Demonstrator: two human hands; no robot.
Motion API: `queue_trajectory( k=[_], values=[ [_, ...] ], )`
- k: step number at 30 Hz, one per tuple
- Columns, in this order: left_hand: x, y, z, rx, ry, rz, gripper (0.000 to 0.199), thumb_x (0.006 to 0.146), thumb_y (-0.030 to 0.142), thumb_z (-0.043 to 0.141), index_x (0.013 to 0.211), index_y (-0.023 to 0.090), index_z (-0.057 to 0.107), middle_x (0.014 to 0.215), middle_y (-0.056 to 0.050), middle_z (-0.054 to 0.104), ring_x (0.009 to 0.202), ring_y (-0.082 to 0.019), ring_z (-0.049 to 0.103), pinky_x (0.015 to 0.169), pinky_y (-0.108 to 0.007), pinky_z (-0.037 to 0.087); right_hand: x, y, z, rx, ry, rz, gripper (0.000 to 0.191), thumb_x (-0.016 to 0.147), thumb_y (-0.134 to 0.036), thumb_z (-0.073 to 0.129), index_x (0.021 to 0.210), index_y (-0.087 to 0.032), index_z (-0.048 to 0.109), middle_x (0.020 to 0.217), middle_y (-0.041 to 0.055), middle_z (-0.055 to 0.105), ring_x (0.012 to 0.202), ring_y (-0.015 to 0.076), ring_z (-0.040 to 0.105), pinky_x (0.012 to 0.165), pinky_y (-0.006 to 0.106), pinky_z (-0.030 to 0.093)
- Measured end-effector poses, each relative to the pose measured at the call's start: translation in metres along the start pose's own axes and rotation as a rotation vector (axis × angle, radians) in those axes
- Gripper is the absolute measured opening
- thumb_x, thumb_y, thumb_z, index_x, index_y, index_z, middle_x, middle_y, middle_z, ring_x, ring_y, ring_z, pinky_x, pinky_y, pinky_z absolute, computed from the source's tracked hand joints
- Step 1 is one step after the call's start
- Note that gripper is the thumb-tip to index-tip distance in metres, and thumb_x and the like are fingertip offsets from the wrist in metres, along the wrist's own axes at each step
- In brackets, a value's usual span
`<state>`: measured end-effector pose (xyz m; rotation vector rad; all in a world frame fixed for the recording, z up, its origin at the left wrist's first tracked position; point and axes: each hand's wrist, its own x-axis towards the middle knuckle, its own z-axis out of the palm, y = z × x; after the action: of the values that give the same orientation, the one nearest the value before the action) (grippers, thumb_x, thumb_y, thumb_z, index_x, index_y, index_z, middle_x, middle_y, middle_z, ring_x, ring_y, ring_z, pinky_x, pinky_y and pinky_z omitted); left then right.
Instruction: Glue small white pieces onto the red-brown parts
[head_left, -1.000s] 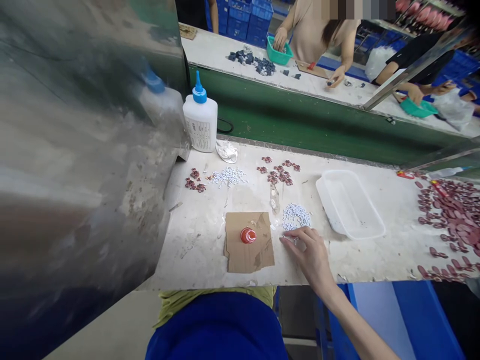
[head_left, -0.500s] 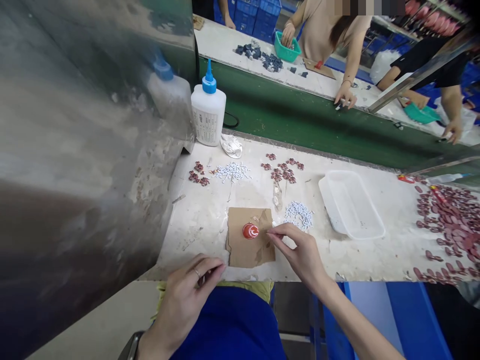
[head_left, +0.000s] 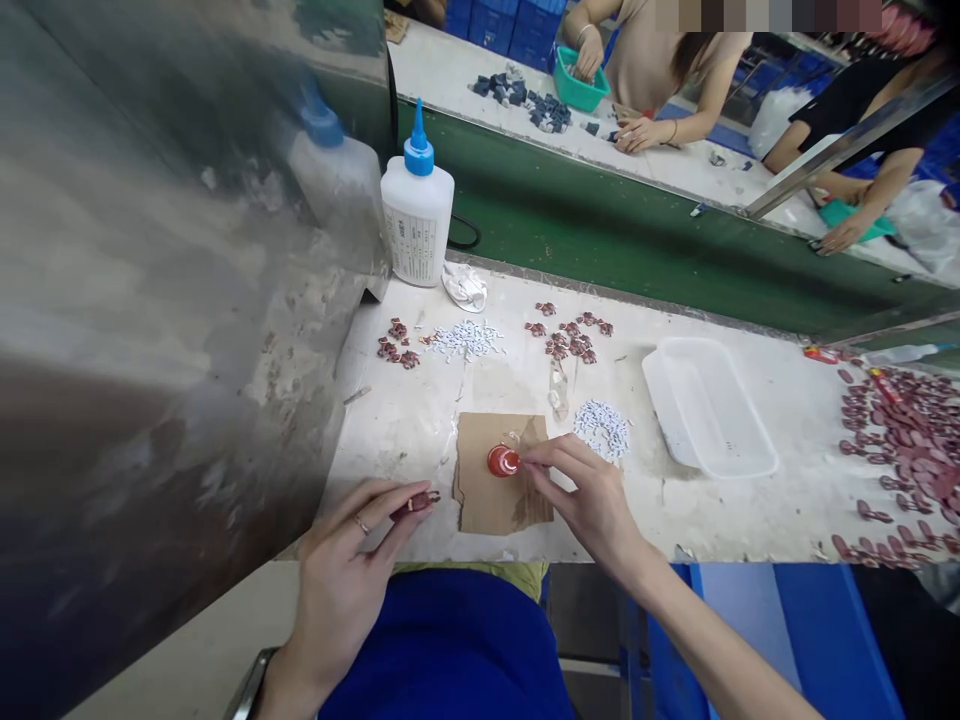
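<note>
My left hand (head_left: 356,555) pinches a small reddish-brown figure piece (head_left: 421,502) between thumb and fingers, just left of a torn square of cardboard (head_left: 480,510). A round red cap-like dish (head_left: 501,461), glossy inside, sits on the cardboard. Over the cardboard's right side, my right hand (head_left: 585,495) is closed in a pinch, its fingertips at the dish's right edge. Whatever is in that pinch is too small to make out. Right behind this hand lies a ring-shaped heap of tiny white-blue bits (head_left: 602,428).
A white glue bottle (head_left: 418,225) with a blue nozzle stands at the back left. More white bits (head_left: 469,340) and brown pieces (head_left: 577,345) lie behind the cardboard. At right are a translucent tray (head_left: 712,410) and many brown parts (head_left: 911,440). A metal wall (head_left: 187,300) bounds the left; co-workers sit opposite.
My left hand has shifted left and turned, bringing the brown piece into view. My right hand has moved left to the red dish's edge. Across the way, a co-worker's hand has moved left.
</note>
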<state>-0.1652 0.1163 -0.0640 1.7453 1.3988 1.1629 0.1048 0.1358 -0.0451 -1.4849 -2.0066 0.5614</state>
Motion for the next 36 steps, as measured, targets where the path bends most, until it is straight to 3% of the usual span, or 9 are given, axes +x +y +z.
queue_trajectory(
  k=[4, 8, 12, 16, 22, 26, 36],
  values=[
    [0.0, 0.005, 0.005, 0.03, 0.104, 0.025, 0.031, 0.088, 0.009, 0.073, 0.114, 0.025, 0.074, 0.112, 0.002, 0.076, 0.101, -0.01, 0.075, 0.102, -0.018, 0.058, -0.003, 0.002, 0.001, 0.01, -0.016, 0.009, 0.017, 0.101, -0.017, 0.057, 0.102, -0.026, 0.072, 0.096, 0.005, 0.076, 0.09, 0.0226, 0.07, 0.076, 0.038, 0.059],
    [0.004, 0.013, 0.011, 0.062, 0.193, 0.171, 0.052, 0.081, -0.002, 0.075, 0.126, 0.023, 0.069, 0.115, 0.001, 0.076, 0.097, -0.009, 0.075, 0.099, -0.018, 0.059, -0.005, 0.001, 0.001, 0.065, 0.022, 0.049, 0.016, 0.1, -0.017, 0.06, 0.101, -0.026, 0.073, 0.098, 0.0051, 0.076, 0.092, 0.0224, 0.07, 0.078, 0.039, 0.058],
    [0.011, 0.024, 0.017, 0.102, 0.095, 0.236, 0.041, 0.086, -0.002, 0.07, 0.121, 0.02, 0.069, 0.113, 0.0, 0.075, 0.102, -0.008, 0.073, 0.101, -0.015, 0.057, -0.006, -0.011, -0.001, 0.233, 0.093, 0.115, 0.012, 0.096, -0.017, 0.066, 0.097, -0.026, 0.073, 0.094, 0.0038, 0.076, 0.089, 0.0206, 0.071, 0.077, 0.038, 0.058],
    [0.013, 0.033, 0.024, 0.036, -0.028, 0.256, 0.045, 0.091, -0.001, 0.064, 0.131, 0.022, 0.065, 0.111, -0.001, 0.073, 0.096, -0.005, 0.073, 0.094, -0.011, 0.059, -0.007, -0.036, -0.006, 0.41, 0.124, 0.145, 0.012, 0.093, -0.014, 0.068, 0.092, -0.026, 0.073, 0.088, 0.0023, 0.074, 0.084, 0.0193, 0.071, 0.072, 0.036, 0.058],
    [0.009, 0.048, 0.022, 0.023, -0.007, 0.3, 0.032, 0.088, 0.004, 0.071, 0.117, 0.017, 0.069, 0.109, 0.0, 0.078, 0.093, -0.007, 0.076, 0.096, -0.012, 0.059, -0.004, -0.067, -0.015, 0.52, 0.133, -0.005, 0.022, 0.089, -0.002, 0.067, 0.098, -0.022, 0.073, 0.091, 0.0026, 0.074, 0.092, 0.0171, 0.074, 0.076, 0.032, 0.061],
    [0.009, 0.056, 0.018, -0.021, -0.013, 0.243, 0.024, 0.087, 0.007, 0.074, 0.109, 0.016, 0.069, 0.102, 0.003, 0.079, 0.089, -0.005, 0.076, 0.093, -0.009, 0.058, -0.002, -0.072, -0.017, 0.539, 0.104, -0.021, 0.021, 0.09, -0.001, 0.067, 0.1, -0.018, 0.073, 0.095, 0.0052, 0.075, 0.096, 0.0174, 0.075, 0.081, 0.032, 0.062],
    [0.013, 0.055, 0.018, -0.038, -0.022, 0.294, 0.022, 0.086, 0.003, 0.073, 0.104, 0.014, 0.068, 0.1, 0.003, 0.077, 0.089, -0.004, 0.075, 0.094, -0.008, 0.058, 0.002, -0.067, -0.014, 0.536, 0.056, -0.033, 0.023, 0.087, 0.0, 0.07, 0.099, -0.02, 0.072, 0.094, 0.0001, 0.077, 0.087, 0.0125, 0.072, 0.076, 0.027, 0.059]
  ],
)
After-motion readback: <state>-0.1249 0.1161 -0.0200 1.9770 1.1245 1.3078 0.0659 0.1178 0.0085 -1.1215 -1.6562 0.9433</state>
